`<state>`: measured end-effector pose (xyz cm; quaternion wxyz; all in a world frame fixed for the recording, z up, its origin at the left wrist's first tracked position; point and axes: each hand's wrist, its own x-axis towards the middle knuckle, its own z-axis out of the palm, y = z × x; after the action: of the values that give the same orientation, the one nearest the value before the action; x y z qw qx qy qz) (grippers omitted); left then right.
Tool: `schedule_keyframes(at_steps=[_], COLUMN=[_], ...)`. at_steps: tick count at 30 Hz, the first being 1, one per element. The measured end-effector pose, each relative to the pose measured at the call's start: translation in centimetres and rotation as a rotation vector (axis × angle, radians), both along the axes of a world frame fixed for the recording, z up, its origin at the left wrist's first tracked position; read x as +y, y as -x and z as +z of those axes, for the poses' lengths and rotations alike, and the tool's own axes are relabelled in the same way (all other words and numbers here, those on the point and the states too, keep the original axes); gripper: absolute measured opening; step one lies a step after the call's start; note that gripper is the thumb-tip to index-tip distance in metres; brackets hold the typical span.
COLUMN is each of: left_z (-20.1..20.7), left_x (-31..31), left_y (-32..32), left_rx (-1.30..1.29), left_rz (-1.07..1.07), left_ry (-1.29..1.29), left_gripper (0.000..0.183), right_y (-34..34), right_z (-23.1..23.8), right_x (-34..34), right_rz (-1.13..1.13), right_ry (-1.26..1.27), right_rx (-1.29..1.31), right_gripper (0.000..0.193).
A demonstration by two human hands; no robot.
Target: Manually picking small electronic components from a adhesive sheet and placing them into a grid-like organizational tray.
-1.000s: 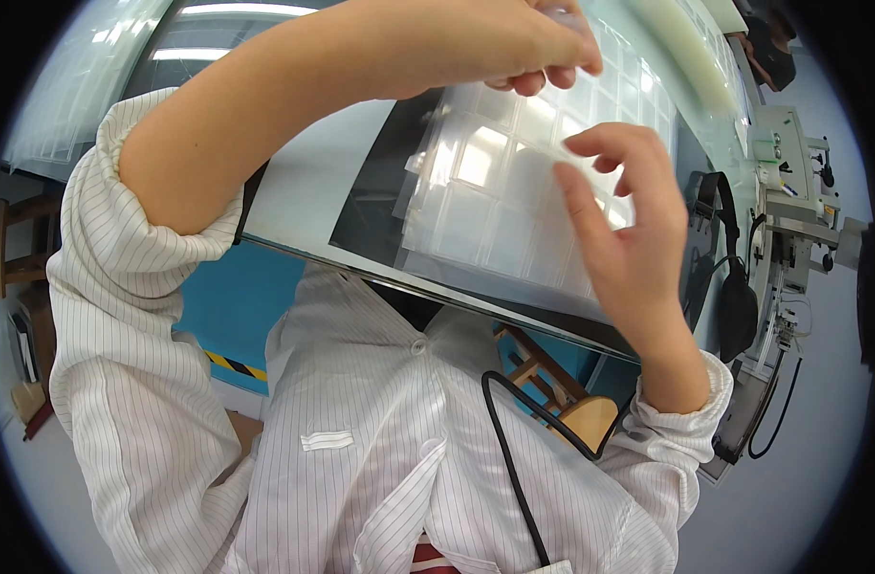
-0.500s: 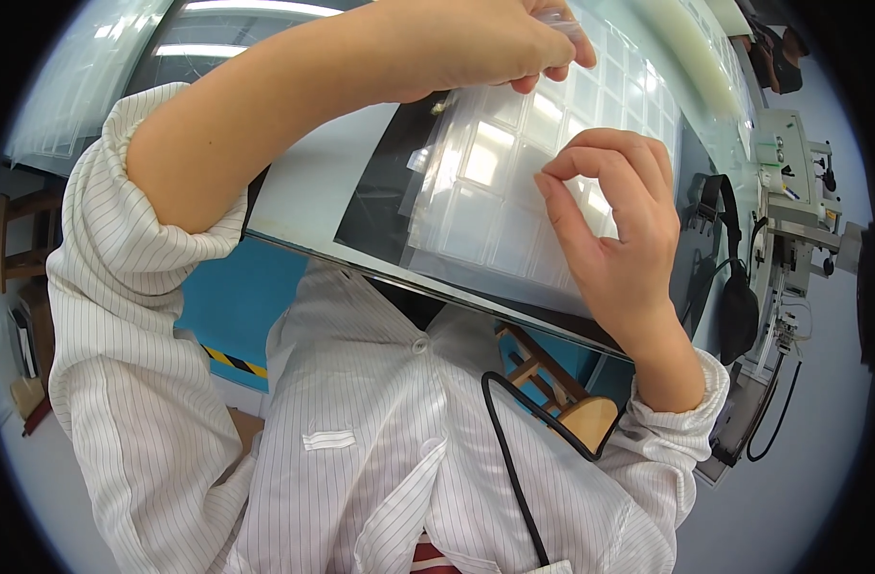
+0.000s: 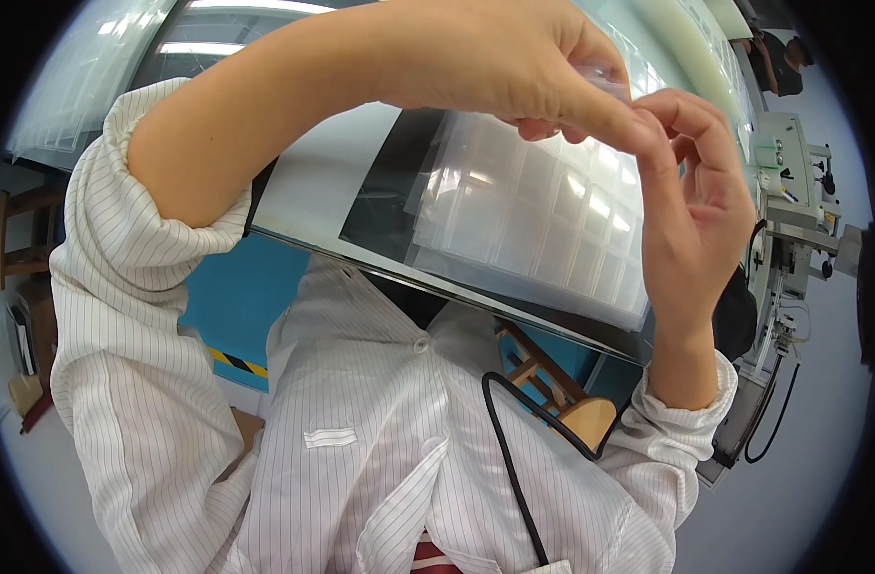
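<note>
My left hand (image 3: 524,72) reaches across the table with its fingers curled round a crumpled piece of clear plastic film (image 3: 605,81). At the tip of the left thumb, the thumb and forefinger of my right hand (image 3: 700,191) come together in a pinch. Whatever lies between those fingertips is too small or hidden to make out. Beneath both hands lies a stack of clear plastic sheets (image 3: 514,215), divided into rectangular pockets and shining with reflected light. The hands cover its far right part.
The glass-topped table (image 3: 313,182) ends just before my body. A black pouch (image 3: 739,316) sits at its right edge, partly behind my right wrist. Farther right stands a pale machine (image 3: 789,158), with another person (image 3: 780,62) beyond. A wooden stool (image 3: 588,421) is below the table.
My right hand has moved right and away from me to meet the left hand. My left hand has shifted right with the plastic film, uncovering more of the stack's near right corner.
</note>
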<state>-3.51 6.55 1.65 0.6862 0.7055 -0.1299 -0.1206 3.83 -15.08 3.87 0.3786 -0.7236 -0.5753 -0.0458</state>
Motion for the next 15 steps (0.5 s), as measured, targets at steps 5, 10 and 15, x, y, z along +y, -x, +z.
schedule_keyframes(at_steps=[5,10,15], left_z=[0.6,-0.7,-1.2], left_x=[0.0,0.2,0.1], left_y=[0.0,-0.3,-0.5], left_rx=[0.035,-0.025,-0.014], left_rz=[0.255,0.363,0.347], left_ry=[-0.068,-0.028,-0.012], left_gripper=[0.030,0.033,0.034], right_y=[1.3,2.9,2.9], right_z=[-1.1,-2.6,-2.6], right_x=[0.2,2.0,2.0], right_rz=[-0.140,0.017,0.009], right_ry=[0.027,0.161,0.182], right_rx=[-0.059,-0.292,-0.258], right_gripper=[0.015,0.015,0.016])
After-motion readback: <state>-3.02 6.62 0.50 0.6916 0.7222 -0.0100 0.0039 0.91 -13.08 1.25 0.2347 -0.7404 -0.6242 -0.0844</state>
